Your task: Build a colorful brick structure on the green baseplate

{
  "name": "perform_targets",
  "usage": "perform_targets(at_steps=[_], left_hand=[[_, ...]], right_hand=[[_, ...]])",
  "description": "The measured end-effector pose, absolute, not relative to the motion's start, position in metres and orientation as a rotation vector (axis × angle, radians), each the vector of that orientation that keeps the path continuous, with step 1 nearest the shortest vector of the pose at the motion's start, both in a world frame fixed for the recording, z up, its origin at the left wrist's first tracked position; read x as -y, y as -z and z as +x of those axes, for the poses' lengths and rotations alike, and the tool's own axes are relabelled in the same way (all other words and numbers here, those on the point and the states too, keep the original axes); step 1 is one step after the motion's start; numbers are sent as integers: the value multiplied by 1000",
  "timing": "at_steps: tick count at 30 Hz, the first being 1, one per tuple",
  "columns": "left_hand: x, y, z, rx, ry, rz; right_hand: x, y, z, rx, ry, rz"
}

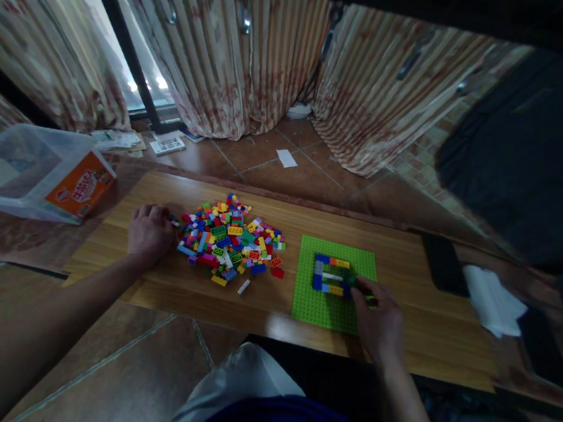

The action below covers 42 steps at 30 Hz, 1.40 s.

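Observation:
On the wooden board, a heap of small coloured toy bricks [231, 236] lies left of a bright green baseplate [304, 307]. A low rectangular frame of bricks [318, 275], blue, grey, yellow and orange, stands on the plate, with a white piece inside. My right hand [381, 319] is at the frame's right side, thumb and fingertips closed on a dark green brick [352, 279]. At the heap's left edge rests my left hand [150, 232], its fingers curled in; a small dark bit shows at the fingertips, too small to name.
A clear plastic tub [25, 204] with an orange label stands at the far left. To the right lie a dark phone-like slab [444, 265] and white paper [493, 300]. A loose white brick [244, 287] sits in front of the heap. Curtains [271, 69] hang beyond the board.

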<state>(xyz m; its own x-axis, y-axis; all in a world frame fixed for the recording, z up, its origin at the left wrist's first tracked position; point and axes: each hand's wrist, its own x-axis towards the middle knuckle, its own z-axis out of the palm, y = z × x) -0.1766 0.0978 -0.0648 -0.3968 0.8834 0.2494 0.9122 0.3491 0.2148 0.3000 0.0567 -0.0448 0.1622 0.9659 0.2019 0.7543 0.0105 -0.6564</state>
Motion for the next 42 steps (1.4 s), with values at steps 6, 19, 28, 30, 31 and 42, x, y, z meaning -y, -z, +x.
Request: perform_targets(at_steps=[6, 19, 28, 30, 31, 42], left_hand=[[-98, 65, -177, 2481, 452, -1675], [-99, 70, -180, 2425, 445, -1678], [-97, 65, -176, 2448, 448, -1677], [-98, 65, -176, 2459, 453, -1667], [-98, 65, -176, 2461, 450, -1664], [-98, 67, -179, 2455, 463, -1687]], right_hand=[[-57, 50, 293, 1789, -479, -1655], [-91, 37, 306, 2168, -624, -1410], [-99, 37, 315, 2203, -735, -1373], [-100, 38, 315, 2181, -772, -1366], [-101, 38, 315, 2174, -791, -1360], [-104, 33, 316, 2217, -847, -1327]])
